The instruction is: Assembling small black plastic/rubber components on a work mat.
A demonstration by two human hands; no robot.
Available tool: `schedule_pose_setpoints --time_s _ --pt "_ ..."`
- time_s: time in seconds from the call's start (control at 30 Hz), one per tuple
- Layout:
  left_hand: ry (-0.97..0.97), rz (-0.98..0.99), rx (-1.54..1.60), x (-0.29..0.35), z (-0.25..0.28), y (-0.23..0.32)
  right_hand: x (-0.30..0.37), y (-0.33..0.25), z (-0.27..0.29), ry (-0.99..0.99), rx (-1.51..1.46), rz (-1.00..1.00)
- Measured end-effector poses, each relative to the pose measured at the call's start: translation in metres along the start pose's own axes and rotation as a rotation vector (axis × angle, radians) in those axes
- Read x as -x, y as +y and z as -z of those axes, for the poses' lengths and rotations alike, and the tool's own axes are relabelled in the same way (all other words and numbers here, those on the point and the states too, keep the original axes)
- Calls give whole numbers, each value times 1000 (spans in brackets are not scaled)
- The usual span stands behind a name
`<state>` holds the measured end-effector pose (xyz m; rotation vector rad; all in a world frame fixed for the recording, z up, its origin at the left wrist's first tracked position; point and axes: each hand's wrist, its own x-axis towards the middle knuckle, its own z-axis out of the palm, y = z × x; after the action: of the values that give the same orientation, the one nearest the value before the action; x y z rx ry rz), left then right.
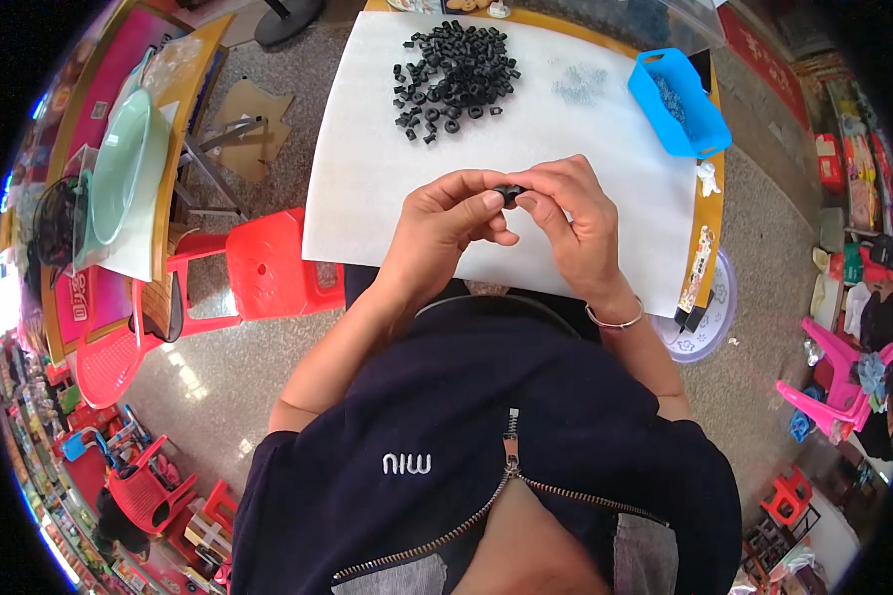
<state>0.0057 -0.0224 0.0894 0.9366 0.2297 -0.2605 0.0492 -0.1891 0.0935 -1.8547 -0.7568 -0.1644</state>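
Observation:
Between the fingertips of both hands is a small black ring-shaped part [509, 194], held over the near half of a white-covered table [367, 203]. My left hand [451, 213] pinches its left side with thumb and forefinger. On the other side, my right hand [577, 213] grips it the same way, a bangle on that wrist. The fingers partly hide the part. Beyond my hands lies a heap of similar small black parts [461, 69]. A scatter of tiny bluish pieces [579, 84] lies to the right of the heap.
A blue plastic basket [706, 134] with small bluish pieces stands at the table's far right. Left of the table are a red stool [268, 266] and another table with a pale green basin [129, 164]. A round patterned tub [716, 327] sits below the right edge.

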Motion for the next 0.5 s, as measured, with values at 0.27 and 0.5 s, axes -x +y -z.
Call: schedule_pose_setpoints --time_s 0.27,0.5 --pt "41 -48 -66 2 -7 5 -4 -3 1 55 10 12" --pt "-45 67 118 0 0 10 -10 -7 2 -3 -124 -38"
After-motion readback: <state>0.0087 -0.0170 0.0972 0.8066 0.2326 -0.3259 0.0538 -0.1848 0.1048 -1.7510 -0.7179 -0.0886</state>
